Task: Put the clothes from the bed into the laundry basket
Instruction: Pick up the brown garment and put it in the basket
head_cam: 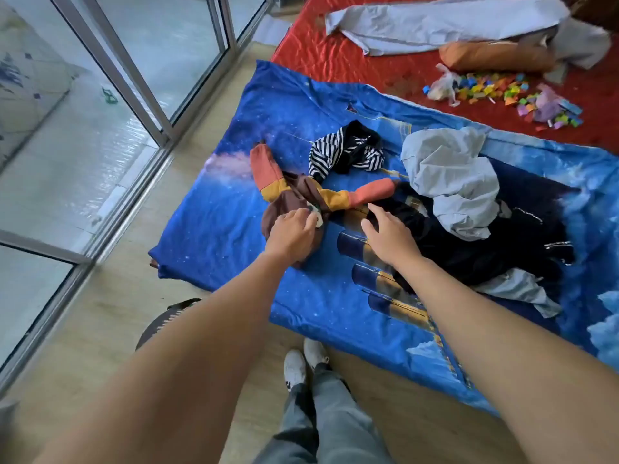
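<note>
The brown garment (294,199) on the blue bed (217,229) is gripped by the left hand (292,233); at its 3 o'clock, the right hand (388,236) is spread, unclenched, over dark clothes (469,249)

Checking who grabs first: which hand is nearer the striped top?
Left. The left hand rests on the brown garment just below the striped top; the right hand lies farther, on dark clothing.

Scattered coloured paper scraps (502,95) lie well beyond the right hand (390,236), with an orange bolster (495,55) farther still. A sliding glass door frame (134,78) stands well left of the left hand (291,234). White shoes (301,363) rest on wooden floor (110,313) below both hands.
</note>
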Tool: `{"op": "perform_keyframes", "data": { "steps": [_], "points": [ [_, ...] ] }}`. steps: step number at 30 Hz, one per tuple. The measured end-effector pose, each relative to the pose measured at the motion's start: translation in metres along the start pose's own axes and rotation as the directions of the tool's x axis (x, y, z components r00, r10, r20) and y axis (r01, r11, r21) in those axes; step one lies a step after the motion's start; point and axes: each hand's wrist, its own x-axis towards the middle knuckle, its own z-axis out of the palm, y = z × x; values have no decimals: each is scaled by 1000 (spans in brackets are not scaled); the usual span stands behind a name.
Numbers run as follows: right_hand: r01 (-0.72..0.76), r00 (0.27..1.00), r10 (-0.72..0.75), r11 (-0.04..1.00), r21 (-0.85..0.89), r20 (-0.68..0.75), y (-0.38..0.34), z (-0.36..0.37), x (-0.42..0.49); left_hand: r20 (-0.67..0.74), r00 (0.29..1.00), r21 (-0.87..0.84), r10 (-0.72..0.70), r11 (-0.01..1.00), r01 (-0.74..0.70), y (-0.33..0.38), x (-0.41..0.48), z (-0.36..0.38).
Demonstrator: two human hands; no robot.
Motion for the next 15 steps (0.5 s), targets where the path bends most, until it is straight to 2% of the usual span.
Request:
{"op": "perform_keyframes", "data": {
  "steps": [3,4,8,10,12,15],
  "points": [
    [-19,995,16,999,30,96,-10,32,24,11,997,-93,-78,993,79,-28,11,3],
    [-55,986,43,996,73,160,-12,46,31,23,989,-143,-149,978,151,-41,17,6],
    [-188,935,112,961,204,338,-20,98,71,53,936,-352,-347,871,343,-92,51,26],
    [-304,908,164,891,337,386,-24,120,92,93,916,-417,-390,821,391,-114,67,37],
    [-456,863,251,761,462,438,-25,139,110,109,900,-509,-423,753,416,-133,84,47],
    [-612,779,334,585,531,530,-19,164,136,161,855,-658,-493,592,465,-157,116,60]
  ]
}}
